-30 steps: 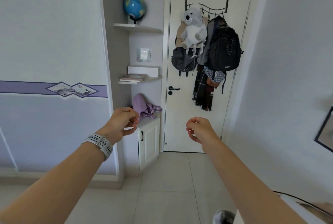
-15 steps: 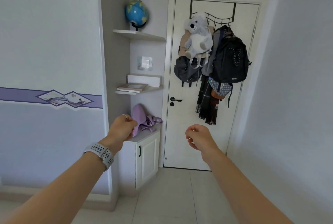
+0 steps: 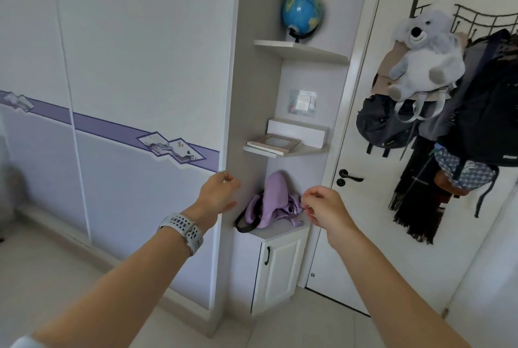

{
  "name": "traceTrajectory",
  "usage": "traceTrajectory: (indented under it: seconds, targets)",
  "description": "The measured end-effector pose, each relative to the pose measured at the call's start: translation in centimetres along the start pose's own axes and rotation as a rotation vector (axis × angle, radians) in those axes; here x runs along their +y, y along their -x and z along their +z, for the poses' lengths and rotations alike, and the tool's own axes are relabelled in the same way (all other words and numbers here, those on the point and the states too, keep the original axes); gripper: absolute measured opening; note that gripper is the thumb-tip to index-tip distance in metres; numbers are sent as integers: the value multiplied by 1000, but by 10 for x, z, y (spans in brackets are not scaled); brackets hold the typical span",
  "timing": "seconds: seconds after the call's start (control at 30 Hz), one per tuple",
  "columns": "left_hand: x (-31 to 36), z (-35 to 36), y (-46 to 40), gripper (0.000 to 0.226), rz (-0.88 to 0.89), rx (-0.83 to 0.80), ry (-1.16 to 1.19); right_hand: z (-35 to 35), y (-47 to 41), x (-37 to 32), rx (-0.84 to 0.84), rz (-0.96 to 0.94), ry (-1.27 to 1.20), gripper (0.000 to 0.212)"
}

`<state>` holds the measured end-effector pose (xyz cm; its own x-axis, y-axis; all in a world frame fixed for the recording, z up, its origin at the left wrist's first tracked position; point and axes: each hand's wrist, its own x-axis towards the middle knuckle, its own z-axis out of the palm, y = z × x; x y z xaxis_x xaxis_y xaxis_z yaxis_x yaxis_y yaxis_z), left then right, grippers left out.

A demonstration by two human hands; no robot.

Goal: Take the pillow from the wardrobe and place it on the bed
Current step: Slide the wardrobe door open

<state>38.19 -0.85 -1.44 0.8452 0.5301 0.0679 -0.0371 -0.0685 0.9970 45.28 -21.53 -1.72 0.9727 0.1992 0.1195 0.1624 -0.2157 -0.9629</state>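
Observation:
The white wardrobe (image 3: 134,73) with a purple band fills the left of the view; its doors are closed. No pillow or bed shows. My left hand (image 3: 217,192), with a ring and a white watch on the wrist, is held out at the wardrobe's right edge, fingers loosely curled and holding nothing. My right hand (image 3: 325,207) hovers to its right in front of a lilac bag, fingers curled and empty.
Right of the wardrobe is a niche with a globe (image 3: 302,11) on a shelf, books (image 3: 274,143) on a lower shelf, and a lilac bag (image 3: 272,202) on a small white cabinet (image 3: 277,269). A white door (image 3: 372,207) carries a plush koala (image 3: 426,53), backpacks and scarves.
The view has swung left and moved closer to the wardrobe. Both hands have stayed raised; the left now sits at the wardrobe's right edge.

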Motion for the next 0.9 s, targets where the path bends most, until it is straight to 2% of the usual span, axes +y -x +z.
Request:
traceTrajectory:
  seconds: [0.2, 0.33, 0.53, 0.9]
  targets:
    - [-19, -18, -106, 5, -25, 39, 14, 62, -102, 3, -73, -60, 13, 21]
    - [-21, -34, -174, 12, 7, 89, -119, 103, -160, -1, -75, -70, -42, 21]
    - [-18, -54, -248, 16, 47, 142, -168, 161, -234, -10, -173, -75, -33, 24]
    - [-14, -84, -380, 21, 108, 319, -279, 255, -370, -36, -291, -291, 13, 22]
